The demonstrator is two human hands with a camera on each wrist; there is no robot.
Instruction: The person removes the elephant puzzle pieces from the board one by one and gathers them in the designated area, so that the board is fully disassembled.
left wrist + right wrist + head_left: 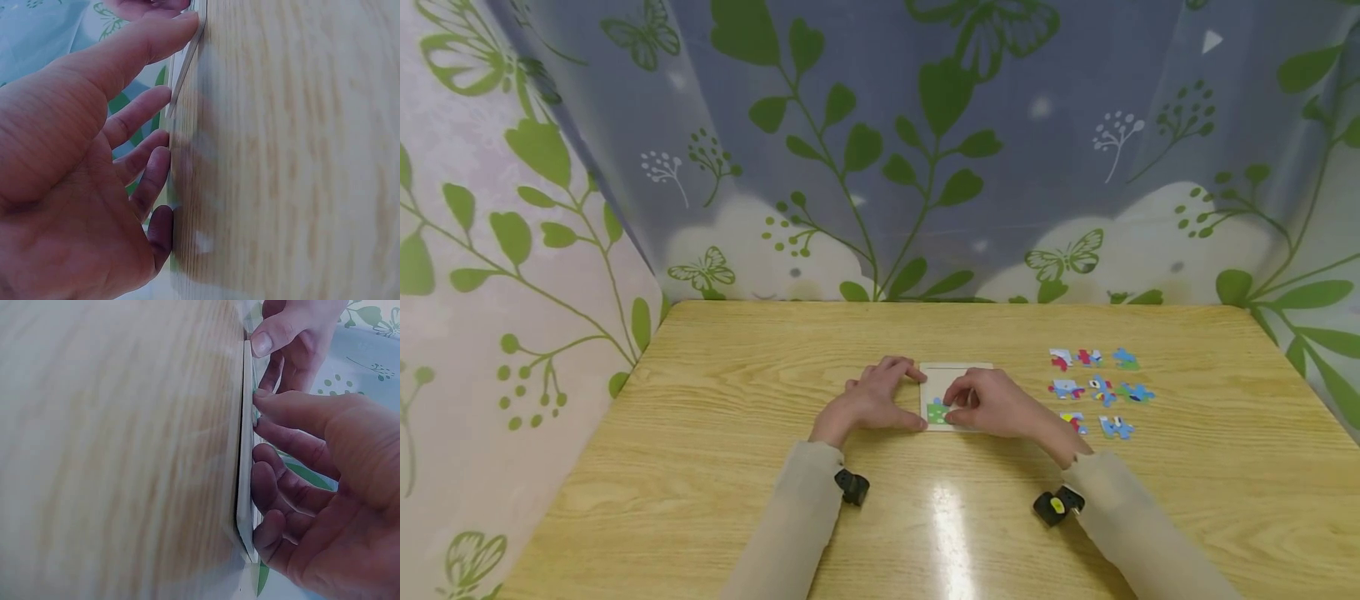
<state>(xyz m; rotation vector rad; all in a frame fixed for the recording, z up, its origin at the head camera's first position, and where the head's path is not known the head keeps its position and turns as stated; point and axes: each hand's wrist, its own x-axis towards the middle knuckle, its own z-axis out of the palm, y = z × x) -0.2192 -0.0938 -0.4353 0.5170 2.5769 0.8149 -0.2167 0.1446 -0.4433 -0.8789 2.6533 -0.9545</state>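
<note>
A pale square puzzle tray (955, 366) lies on the table between the two hands. In its lower left corner is a green puzzle piece (936, 413) with a blue knob. My right hand (996, 403) reaches over the tray from the right and pinches this piece between thumb and index finger; its other fingers are bent over the tray. At the tray's left side, my left hand (872, 398) rests with fingers spread, the thumb touching the near left corner. The right wrist view shows the right thumb (300, 411) at the green edge of the piece.
Several loose puzzle pieces (1101, 388) in blue, red, white and green lie in rows on the table right of the tray, some near the right forearm. The wooden table (737, 350) ends at a patterned curtain (880, 150) behind.
</note>
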